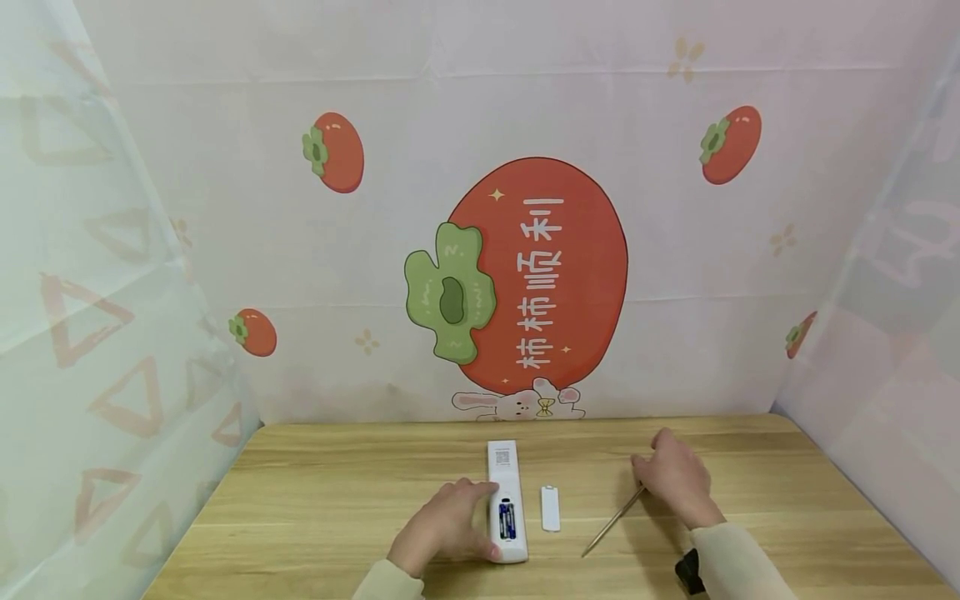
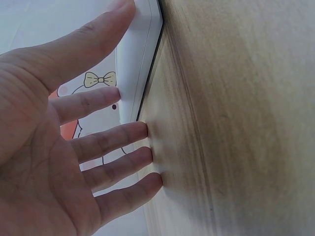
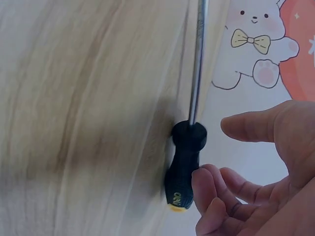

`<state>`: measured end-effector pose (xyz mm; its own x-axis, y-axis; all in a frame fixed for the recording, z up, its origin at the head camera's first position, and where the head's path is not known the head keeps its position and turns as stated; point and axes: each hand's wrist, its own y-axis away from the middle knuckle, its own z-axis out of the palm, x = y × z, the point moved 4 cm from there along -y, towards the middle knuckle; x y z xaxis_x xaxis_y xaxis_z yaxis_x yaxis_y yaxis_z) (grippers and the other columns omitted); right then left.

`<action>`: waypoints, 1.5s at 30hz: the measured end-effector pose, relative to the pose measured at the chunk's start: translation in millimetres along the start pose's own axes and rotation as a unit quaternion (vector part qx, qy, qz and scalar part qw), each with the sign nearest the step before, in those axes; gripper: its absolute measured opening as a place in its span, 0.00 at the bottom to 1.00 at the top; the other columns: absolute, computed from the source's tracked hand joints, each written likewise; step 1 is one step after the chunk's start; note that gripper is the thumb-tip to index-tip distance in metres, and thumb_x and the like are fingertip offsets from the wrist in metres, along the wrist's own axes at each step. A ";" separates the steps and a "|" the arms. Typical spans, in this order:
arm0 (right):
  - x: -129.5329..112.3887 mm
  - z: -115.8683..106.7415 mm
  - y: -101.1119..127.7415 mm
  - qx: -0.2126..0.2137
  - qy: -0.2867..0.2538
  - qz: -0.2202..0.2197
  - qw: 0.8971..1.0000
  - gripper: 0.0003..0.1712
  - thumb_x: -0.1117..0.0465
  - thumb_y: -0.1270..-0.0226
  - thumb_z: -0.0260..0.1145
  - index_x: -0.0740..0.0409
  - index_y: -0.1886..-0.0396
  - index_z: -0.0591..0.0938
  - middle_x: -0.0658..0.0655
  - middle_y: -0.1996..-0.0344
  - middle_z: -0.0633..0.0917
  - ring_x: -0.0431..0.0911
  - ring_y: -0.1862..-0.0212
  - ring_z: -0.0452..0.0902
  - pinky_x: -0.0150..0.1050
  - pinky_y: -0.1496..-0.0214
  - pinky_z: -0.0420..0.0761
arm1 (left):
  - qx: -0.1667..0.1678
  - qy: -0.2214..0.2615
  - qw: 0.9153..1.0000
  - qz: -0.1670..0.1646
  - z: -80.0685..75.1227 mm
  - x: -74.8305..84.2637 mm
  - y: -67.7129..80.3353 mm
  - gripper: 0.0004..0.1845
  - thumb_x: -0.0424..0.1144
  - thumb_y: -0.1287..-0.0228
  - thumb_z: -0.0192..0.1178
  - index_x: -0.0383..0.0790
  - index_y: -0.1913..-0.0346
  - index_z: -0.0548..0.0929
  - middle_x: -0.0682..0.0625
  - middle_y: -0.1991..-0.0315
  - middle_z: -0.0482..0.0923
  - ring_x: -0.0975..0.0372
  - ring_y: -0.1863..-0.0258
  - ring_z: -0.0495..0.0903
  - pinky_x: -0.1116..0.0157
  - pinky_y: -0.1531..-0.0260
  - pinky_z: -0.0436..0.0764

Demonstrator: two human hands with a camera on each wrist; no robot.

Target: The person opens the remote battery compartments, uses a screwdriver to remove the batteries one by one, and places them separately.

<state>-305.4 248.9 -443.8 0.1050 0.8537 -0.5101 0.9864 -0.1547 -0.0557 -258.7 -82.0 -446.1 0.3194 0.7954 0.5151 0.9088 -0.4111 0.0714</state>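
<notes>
A white remote control lies on the table with its battery compartment uncovered and blue batteries inside. My left hand rests at its left side, thumb by the near end and index finger farther up. In the left wrist view its fingers are spread and straight, the lower ones at the tabletop. A loose white battery cover lies right of the remote. My right hand is beside a screwdriver, its bent fingertips right at the dark handle and its thumb apart from it.
The wooden table meets a patterned cloth backdrop at its far edge, with cloth at both sides too. A black object shows at the right sleeve.
</notes>
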 end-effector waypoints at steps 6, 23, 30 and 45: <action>8.5 1.8 -1.8 0.001 0.003 0.013 1.000 0.24 0.54 0.32 0.64 0.73 0.52 0.72 0.63 0.71 0.79 0.52 0.75 0.70 0.43 0.77 0.70 | 0.000 0.002 1.000 -0.003 -0.7 0.7 0.3 0.44 0.48 0.59 0.84 0.39 0.35 0.79 0.44 0.49 0.80 0.52 0.50 0.76 0.49 0.45 0.77; 20.4 4.6 -4.2 -0.012 0.006 0.041 0.999 0.21 0.56 0.33 0.62 0.70 0.57 0.67 0.62 0.76 0.73 0.53 0.76 0.69 0.44 0.77 0.68 | 0.002 0.003 1.000 -0.003 0.0 -1.1 0.3 0.45 0.49 0.59 0.84 0.40 0.35 0.79 0.45 0.49 0.79 0.52 0.49 0.75 0.48 0.45 0.77; 21.7 5.1 -6.4 -0.022 0.012 0.059 0.998 0.27 0.53 0.34 0.62 0.73 0.55 0.63 0.68 0.74 0.76 0.57 0.74 0.72 0.47 0.76 0.71 | 0.001 0.002 1.000 -0.006 1.0 -2.1 -0.2 0.45 0.49 0.59 0.84 0.41 0.34 0.79 0.45 0.48 0.79 0.53 0.50 0.75 0.48 0.44 0.77; 24.2 7.9 -8.7 -0.029 -0.018 0.038 0.999 0.21 0.55 0.34 0.61 0.73 0.63 0.71 0.64 0.75 0.76 0.54 0.75 0.71 0.42 0.77 0.71 | 0.003 0.000 1.000 -0.007 0.3 -0.2 1.4 0.44 0.48 0.59 0.84 0.41 0.34 0.79 0.45 0.48 0.79 0.53 0.51 0.75 0.48 0.44 0.77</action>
<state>-312.5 267.0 -462.5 0.1764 0.8215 -0.5423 0.9815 -0.1884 0.0340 -257.4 -82.6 -446.4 0.3066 0.8012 0.5139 0.9148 -0.3972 0.0734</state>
